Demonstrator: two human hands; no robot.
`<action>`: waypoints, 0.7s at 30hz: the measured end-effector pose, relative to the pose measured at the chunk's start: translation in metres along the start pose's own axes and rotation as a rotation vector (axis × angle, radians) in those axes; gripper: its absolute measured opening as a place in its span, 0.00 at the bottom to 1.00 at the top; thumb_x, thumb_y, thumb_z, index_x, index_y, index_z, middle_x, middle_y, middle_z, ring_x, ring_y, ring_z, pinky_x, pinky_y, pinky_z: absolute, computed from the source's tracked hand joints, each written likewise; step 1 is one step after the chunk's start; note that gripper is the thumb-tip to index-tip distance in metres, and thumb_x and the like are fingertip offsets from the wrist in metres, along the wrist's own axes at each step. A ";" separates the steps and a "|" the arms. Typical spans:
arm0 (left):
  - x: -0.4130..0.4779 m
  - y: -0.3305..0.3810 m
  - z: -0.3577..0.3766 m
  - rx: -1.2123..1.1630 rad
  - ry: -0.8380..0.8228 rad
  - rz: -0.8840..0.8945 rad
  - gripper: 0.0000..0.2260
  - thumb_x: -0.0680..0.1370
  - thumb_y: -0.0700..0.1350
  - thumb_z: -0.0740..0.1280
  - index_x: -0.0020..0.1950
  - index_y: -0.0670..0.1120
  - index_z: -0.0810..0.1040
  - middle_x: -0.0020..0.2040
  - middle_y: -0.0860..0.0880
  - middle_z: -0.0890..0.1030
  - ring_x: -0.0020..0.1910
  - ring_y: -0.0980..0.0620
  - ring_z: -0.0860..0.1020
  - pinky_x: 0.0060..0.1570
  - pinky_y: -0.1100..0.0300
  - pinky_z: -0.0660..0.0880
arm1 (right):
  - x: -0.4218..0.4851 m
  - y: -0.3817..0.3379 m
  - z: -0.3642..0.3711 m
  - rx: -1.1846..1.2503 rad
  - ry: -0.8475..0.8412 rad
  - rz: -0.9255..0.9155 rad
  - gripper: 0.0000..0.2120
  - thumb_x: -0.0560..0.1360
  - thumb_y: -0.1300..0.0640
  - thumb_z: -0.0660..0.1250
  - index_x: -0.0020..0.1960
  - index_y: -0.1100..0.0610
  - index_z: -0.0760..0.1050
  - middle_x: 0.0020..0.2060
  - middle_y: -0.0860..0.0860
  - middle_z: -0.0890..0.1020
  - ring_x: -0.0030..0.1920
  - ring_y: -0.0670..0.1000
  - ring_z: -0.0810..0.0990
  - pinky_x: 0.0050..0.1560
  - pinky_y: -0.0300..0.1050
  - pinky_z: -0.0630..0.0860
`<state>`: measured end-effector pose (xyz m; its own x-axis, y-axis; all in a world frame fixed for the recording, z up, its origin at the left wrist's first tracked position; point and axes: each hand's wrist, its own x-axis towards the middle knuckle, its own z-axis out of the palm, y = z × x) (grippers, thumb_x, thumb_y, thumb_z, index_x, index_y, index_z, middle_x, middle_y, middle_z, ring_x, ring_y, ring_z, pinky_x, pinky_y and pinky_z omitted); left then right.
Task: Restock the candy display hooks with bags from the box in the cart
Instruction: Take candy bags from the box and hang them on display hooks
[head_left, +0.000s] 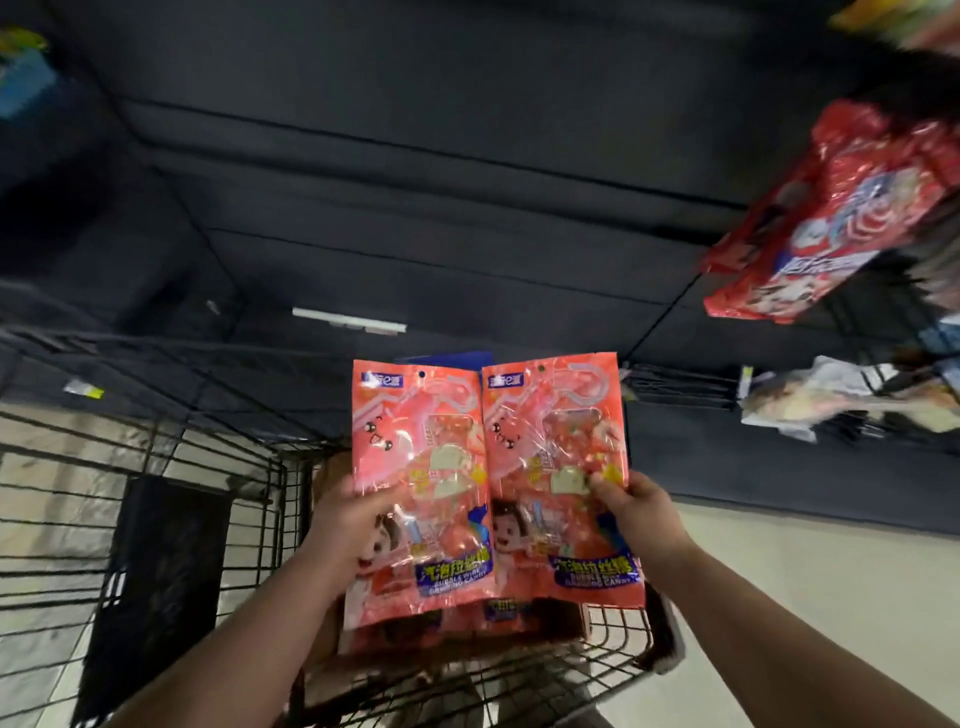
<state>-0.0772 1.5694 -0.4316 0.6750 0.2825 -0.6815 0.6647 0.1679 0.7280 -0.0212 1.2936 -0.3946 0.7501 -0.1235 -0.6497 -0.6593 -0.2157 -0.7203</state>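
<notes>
**A:** Where are the candy bags?

**B:** Two are up in the air, one in each hand. The left candy bag (421, 457) and the right candy bag (558, 447) stand upright side by side above the shopping cart (249, 499), and their inner edges meet. Both are pink-red with a cartoon child printed low on the front, and each has a small hang hole punched at the top.

**A:** How are the hands holding them?

**B:** The left hand (345, 514) grips the left candy bag at its lower left edge, with the fingers wrapped behind the plastic. The right hand (634, 506) pinches the right candy bag at its right edge, thumb on the front and fingers behind.

**A:** And the box?

**B:** The cardboard box (330, 467) sits in the cart right under the two bags (they hide most of it). More bags of the same kind (498, 610) show below the held pair.

**A:** What about the display?

**B:** There's a dark back panel (415, 182) ahead, with a pale display hook (348, 318) sticking out just above the bag tops. To the upper right hang some red snack bags (831, 218), which are blurred. On the cart's left side there's a black object (156, 571) that I can't identify.
</notes>
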 end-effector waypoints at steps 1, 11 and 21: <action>-0.002 0.005 0.004 -0.015 -0.005 0.006 0.07 0.74 0.36 0.71 0.51 0.42 0.79 0.41 0.47 0.81 0.38 0.50 0.79 0.32 0.62 0.71 | -0.003 -0.002 -0.006 0.008 0.012 -0.007 0.06 0.76 0.52 0.67 0.50 0.54 0.76 0.47 0.56 0.84 0.48 0.59 0.83 0.53 0.61 0.80; -0.036 0.054 0.067 -0.019 -0.133 0.162 0.07 0.73 0.36 0.71 0.49 0.44 0.78 0.46 0.41 0.82 0.42 0.44 0.78 0.36 0.58 0.69 | -0.047 -0.012 -0.090 0.176 0.167 -0.103 0.09 0.78 0.52 0.65 0.52 0.57 0.76 0.45 0.57 0.83 0.45 0.59 0.83 0.47 0.55 0.80; -0.114 0.069 0.207 0.037 -0.307 0.264 0.09 0.73 0.33 0.70 0.45 0.46 0.78 0.40 0.46 0.82 0.38 0.47 0.78 0.38 0.57 0.72 | -0.109 0.031 -0.231 0.313 0.377 -0.167 0.07 0.77 0.50 0.66 0.48 0.53 0.76 0.47 0.57 0.84 0.49 0.61 0.83 0.55 0.62 0.78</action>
<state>-0.0419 1.3535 -0.3187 0.8847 0.0149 -0.4660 0.4629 0.0920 0.8816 -0.1115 1.0763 -0.2894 0.7748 -0.4649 -0.4284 -0.4693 0.0311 -0.8825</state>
